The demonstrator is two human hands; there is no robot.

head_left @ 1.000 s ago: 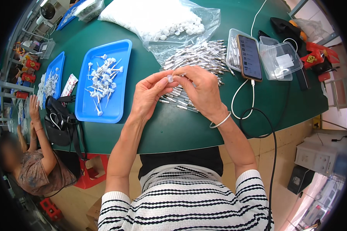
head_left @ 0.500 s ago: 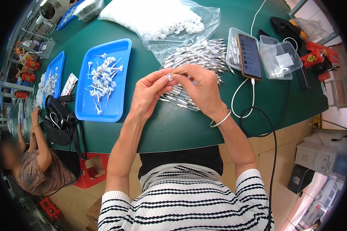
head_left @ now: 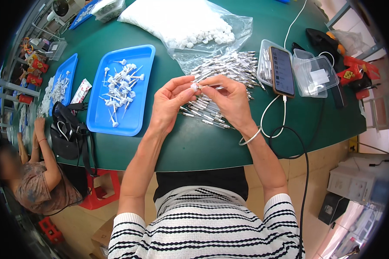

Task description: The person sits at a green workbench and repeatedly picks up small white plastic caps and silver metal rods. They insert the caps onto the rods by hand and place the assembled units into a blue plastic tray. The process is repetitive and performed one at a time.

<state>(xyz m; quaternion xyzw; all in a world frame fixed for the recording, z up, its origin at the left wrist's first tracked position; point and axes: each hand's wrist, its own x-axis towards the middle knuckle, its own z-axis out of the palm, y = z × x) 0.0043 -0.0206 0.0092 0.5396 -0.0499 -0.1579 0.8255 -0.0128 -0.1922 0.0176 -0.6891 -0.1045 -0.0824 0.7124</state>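
Over the near side of a heap of thin silver-and-white rods (head_left: 222,69), my two hands meet fingertip to fingertip. A small white cap (head_left: 194,86) is pinched between the thumb and fingers of my left hand (head_left: 172,102). My right hand (head_left: 230,100) is closed against the cap's right side, around what looks like a thin metal rod, mostly hidden by the fingers. To the left lies a blue tray (head_left: 96,110) with several white-headed rods (head_left: 122,88) in it. Beyond the heap, a clear plastic bag (head_left: 242,32) spills loose white caps (head_left: 212,36).
At the right a phone (head_left: 282,71) leans on a clear box (head_left: 263,47), beside another clear container (head_left: 317,75). A white cable (head_left: 263,118) runs near my right wrist. A black bag (head_left: 67,136) and a person (head_left: 41,181) are at the left.
The view has shifted slightly. My hands are still together at the cap, which now shows more of its white side; my right fingers have moved a little around it.
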